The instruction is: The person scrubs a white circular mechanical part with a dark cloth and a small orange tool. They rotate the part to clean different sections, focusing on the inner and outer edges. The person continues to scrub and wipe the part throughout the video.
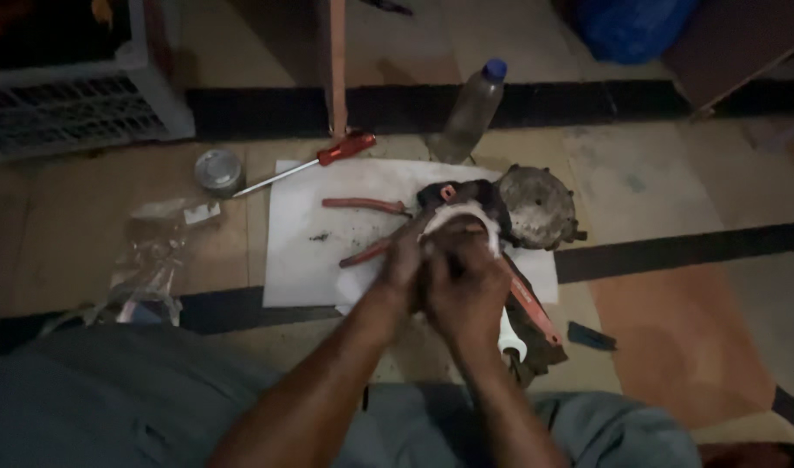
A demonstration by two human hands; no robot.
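Both hands meet over a sheet of white paper [301, 251] spread on the tiled floor [674, 182], probably laid there to catch dirt from the work. The left hand [405, 260] cups a small dark part wrapped in a white cloth [462, 217] from the side, its fingers curled round it. The right hand [468, 290] lies over the top, fingers pressed together against the cloth; the dim light hides what exactly they grip beneath it.

Just beyond the fingers sits a round, grimy metal disc [538, 206] with a toothed edge — rough and dull. Touching the left fingers are red-handled pliers [366, 206], handles splayed open on the paper. Farther out to the left lies a screwdriver [314, 163] with a red handle and thin steel shaft, and past it a small shiny tin [217, 169]. A clear plastic bottle [473, 108] with a blue cap lies tilted beyond the disc. Under the right wrist rests a red-and-black tool [531, 316] — long and flat. Crumpled clear wrappers [150, 260] lie well to the left.
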